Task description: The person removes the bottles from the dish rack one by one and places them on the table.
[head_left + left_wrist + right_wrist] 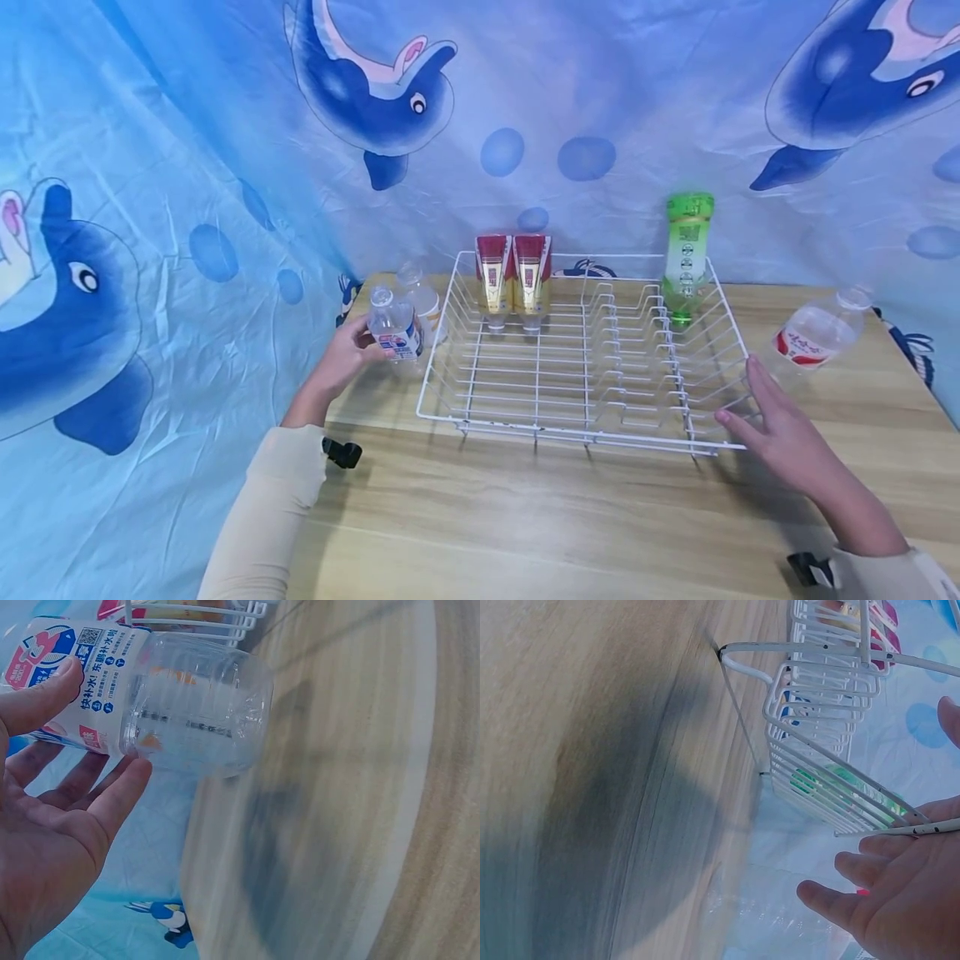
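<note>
At the rack's left, my left hand holds a clear plastic bottle with a white and blue label. In the left wrist view the thumb lies across the label of this bottle, with fingers behind it. A second clear bottle stands just behind it. My right hand is at the front right corner of a white wire dish rack. Its fingers extend along the outside of the rack's rim, thumb apart. Two red and gold bottles and a green bottle stand cap-down in the rack.
A clear bottle with a red and white label is right of the rack, beyond my right hand. The wooden table meets a blue dolphin-printed cloth at the back and left.
</note>
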Tool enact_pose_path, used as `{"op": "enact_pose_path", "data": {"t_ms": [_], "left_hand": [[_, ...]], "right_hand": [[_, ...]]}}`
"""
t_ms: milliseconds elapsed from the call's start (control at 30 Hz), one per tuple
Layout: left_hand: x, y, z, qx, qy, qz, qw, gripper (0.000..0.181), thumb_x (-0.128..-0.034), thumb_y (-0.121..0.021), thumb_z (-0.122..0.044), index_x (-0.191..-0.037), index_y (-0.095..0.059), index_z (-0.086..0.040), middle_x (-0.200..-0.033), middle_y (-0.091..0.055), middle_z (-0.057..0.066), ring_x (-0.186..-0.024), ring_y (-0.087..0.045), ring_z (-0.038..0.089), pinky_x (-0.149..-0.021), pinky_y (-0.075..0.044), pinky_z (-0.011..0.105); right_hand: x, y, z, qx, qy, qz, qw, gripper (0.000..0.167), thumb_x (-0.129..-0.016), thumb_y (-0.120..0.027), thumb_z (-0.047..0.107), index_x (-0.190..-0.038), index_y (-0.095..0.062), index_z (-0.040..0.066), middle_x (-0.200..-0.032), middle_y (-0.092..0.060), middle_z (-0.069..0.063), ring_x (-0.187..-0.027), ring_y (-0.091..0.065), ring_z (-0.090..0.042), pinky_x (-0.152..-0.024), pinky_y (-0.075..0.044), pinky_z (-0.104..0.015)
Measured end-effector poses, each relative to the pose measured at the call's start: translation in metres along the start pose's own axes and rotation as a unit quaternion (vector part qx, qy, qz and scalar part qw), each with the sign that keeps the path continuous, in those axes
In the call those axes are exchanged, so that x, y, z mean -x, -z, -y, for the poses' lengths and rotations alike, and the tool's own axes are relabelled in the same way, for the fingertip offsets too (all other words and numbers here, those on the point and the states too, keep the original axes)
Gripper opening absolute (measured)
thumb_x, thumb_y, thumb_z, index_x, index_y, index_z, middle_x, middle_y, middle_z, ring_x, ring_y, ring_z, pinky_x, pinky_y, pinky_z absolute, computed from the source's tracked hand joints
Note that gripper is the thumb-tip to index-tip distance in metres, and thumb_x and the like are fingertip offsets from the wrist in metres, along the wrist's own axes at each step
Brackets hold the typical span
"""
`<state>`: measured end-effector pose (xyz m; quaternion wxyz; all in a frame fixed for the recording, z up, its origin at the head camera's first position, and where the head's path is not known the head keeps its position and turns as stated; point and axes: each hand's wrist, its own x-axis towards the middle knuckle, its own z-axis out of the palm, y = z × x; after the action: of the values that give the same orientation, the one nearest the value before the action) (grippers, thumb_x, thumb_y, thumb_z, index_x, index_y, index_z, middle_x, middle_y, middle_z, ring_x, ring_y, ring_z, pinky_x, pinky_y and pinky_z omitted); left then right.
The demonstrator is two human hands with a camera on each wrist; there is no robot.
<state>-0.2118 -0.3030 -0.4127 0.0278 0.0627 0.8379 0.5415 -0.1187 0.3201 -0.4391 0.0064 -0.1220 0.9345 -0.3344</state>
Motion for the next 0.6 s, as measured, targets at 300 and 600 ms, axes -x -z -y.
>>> {"op": "enact_pose_path", "data": {"t_ms": [300,600], "left_hand": [[0.005,-0.001,0.01,-0.009,0.008,-0.006,0.9999,0.072,-0.0841,-0.075,0.001,-0.149,-0.044,-0.001,-0.145,-0.052,0.022,-0.134,-0.049,0.042,-0.109,-0.042,0.052],[-0.001,-0.005,0.01,-0.012,0.004,0.012,0.9999,0.071,-0.087,-0.075,-0.002,-0.15,-0.043,-0.001,-0.147,-0.049,0.022,-0.137,-0.045,0.042,-0.111,-0.039,0.053]], "right_hand": [[-0.002,-0.001,0.004,-0.01,0.006,-0.001,0.9999,0.091,-0.102,-0.059,0.034,-0.16,0.004,0.002,-0.165,0.007,-0.023,-0.147,-0.001,-0.054,-0.118,0.002,-0.063],[0.001,0.0,0.004,-0.004,-0.001,-0.008,1.0,0.091,-0.103,-0.058,0.035,-0.16,0.004,0.001,-0.165,0.007,-0.024,-0.146,-0.002,-0.056,-0.118,0.001,-0.063]]}}
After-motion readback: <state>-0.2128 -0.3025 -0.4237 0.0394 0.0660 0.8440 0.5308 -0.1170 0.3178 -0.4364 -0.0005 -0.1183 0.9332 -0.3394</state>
